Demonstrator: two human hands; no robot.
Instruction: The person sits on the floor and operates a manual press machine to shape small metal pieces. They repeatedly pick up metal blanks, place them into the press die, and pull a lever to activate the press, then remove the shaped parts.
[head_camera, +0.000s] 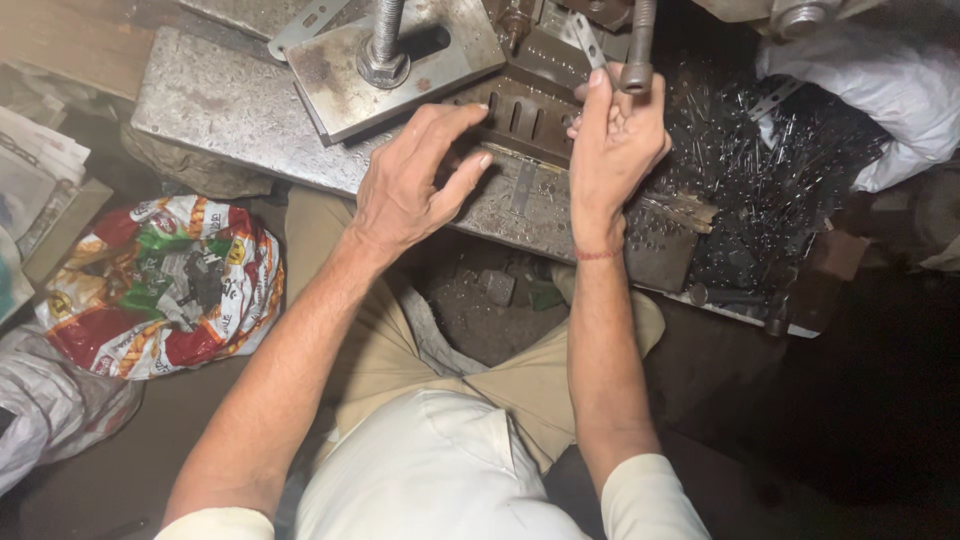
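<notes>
Under the head camera, a seated person leans over a heavy steel plate (215, 120) that serves as the counter of a small press. Left hand (405, 185) lies flat-ish on a dark slotted block (520, 118), fingers loosely curved and thumb spread, apparently steadying it; whether it holds anything underneath cannot be told. Right hand (612, 135) is raised just beside the block, its fingers closed around a thin metal strip (586, 38) that sticks up past the fingertips, close against a dark vertical rod (640, 45). A threaded bolt with a nut (384, 50) clamps a smaller plate (400, 60) behind the left hand.

The main risk, as I judge it, is to the fingers: both hands sit right at the tooling, and if the rod or the press came down while they are so near, a fingertip could be pinched or crushed. The strip is narrow and its edges look sharp, so a slip in the grip could cut the palm. To the right lies a heap of shiny metal scraps (770, 160), near the right wrist; a careless reach there could snag skin. A printed red and green sack (165, 285) and a white bag (880, 75) crowd the sides, leaving little room to pull back quickly.
</notes>
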